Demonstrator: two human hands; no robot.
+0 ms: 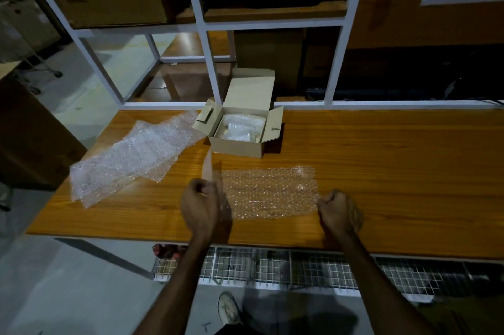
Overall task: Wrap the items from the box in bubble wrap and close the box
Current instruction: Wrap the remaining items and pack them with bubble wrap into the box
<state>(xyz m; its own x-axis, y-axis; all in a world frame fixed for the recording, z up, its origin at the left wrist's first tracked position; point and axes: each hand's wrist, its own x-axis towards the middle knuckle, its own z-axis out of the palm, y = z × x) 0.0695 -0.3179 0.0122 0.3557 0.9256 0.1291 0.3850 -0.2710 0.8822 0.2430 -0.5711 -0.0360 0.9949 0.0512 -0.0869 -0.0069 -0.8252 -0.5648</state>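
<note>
I see a wooden worktop (381, 171) carrying three things. The open cardboard box (240, 141) sits toward its far edge, flaps spread. Left of the box lies a loose pile of bubble wrap (131, 160), touching its left flap. Nearer me than the box, a single bubble wrap sheet (270, 191) lies flat.

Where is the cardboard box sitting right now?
In the head view, the open cardboard box sits at the table's far edge, just beyond the bubble wrap sheet held by both hands.
</note>
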